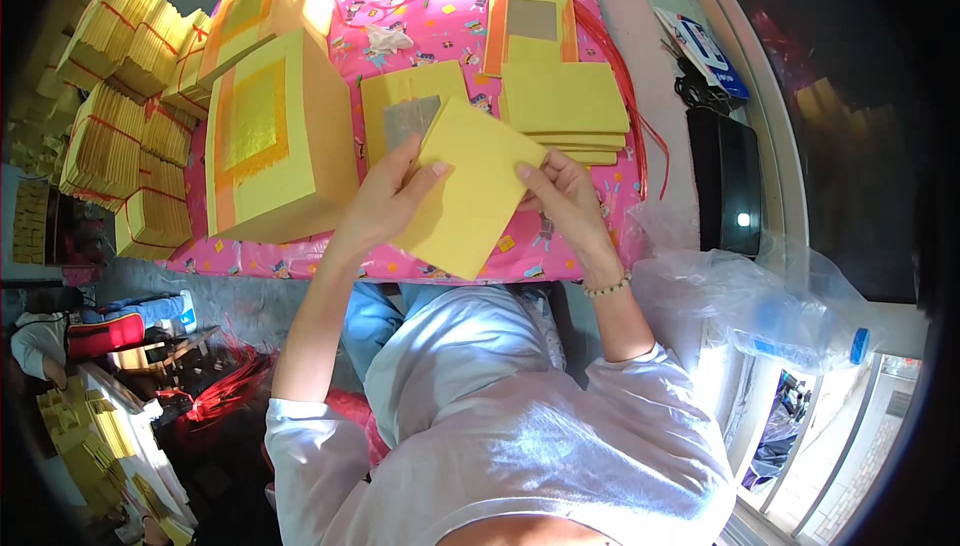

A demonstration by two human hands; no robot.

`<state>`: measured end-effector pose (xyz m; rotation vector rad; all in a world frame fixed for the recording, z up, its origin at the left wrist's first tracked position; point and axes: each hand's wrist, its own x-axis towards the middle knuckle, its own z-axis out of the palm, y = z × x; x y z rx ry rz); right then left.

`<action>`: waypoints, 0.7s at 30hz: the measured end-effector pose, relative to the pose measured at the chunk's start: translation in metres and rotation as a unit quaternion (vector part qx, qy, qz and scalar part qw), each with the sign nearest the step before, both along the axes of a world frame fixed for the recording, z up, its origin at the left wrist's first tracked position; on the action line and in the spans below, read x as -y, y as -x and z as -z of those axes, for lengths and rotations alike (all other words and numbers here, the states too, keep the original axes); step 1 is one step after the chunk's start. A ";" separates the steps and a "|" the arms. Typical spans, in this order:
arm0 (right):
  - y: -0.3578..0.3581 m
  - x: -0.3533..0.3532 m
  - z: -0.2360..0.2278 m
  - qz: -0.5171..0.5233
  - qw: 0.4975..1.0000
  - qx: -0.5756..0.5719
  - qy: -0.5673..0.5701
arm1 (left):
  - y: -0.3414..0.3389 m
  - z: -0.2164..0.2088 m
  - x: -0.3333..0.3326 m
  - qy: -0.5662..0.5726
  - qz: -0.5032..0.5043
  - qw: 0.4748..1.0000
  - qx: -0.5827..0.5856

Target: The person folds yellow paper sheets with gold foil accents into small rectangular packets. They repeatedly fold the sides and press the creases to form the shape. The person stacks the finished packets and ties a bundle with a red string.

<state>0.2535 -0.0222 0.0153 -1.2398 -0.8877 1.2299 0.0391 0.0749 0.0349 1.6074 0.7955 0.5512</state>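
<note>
Between my two hands is a stack of yellow paper sheets (470,186), tilted above the near edge of the table. My left hand (392,196) grips its left side, thumb on top. My right hand (568,196), with a beaded bracelet at the wrist, pinches the right corner. How thick the stack is I cannot tell. Beneath it lies a yellow sheet with a grey foil patch (408,121). A pile of plain yellow paper (562,101) sits just beyond my right hand. Farther back is another yellow sheet with a grey patch and orange bands (535,21).
Two tall yellow paper blocks (290,136) with gold squares stand left on the pink patterned tablecloth (390,266). Tied yellow bundles (105,141) stack beyond them. Red strings (640,121) trail along the right edge. Clear plastic bags (740,296) lie right; another person's hand (57,374) shows lower left.
</note>
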 end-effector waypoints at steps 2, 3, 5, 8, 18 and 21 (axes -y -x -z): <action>-0.007 -0.001 -0.007 0.075 0.997 -0.023 -0.010 | -0.002 -0.011 -0.006 0.061 -0.016 0.998 0.000; -0.012 -0.002 -0.009 0.112 0.993 -0.034 -0.015 | -0.003 -0.015 -0.009 0.091 -0.024 0.996 0.001; -0.023 -0.009 -0.009 0.175 0.982 -0.045 -0.058 | -0.011 -0.017 -0.016 0.153 -0.055 0.984 0.070; -0.035 -0.020 -0.009 0.234 0.966 -0.013 -0.112 | -0.032 -0.003 -0.033 0.167 -0.089 0.971 0.145; -0.085 -0.033 0.032 0.381 0.835 0.385 -0.101 | -0.124 0.020 -0.079 0.109 -0.097 0.983 0.107; -0.086 -0.027 0.044 0.379 0.761 0.521 -0.076 | -0.131 0.040 -0.085 0.060 -0.108 0.992 0.034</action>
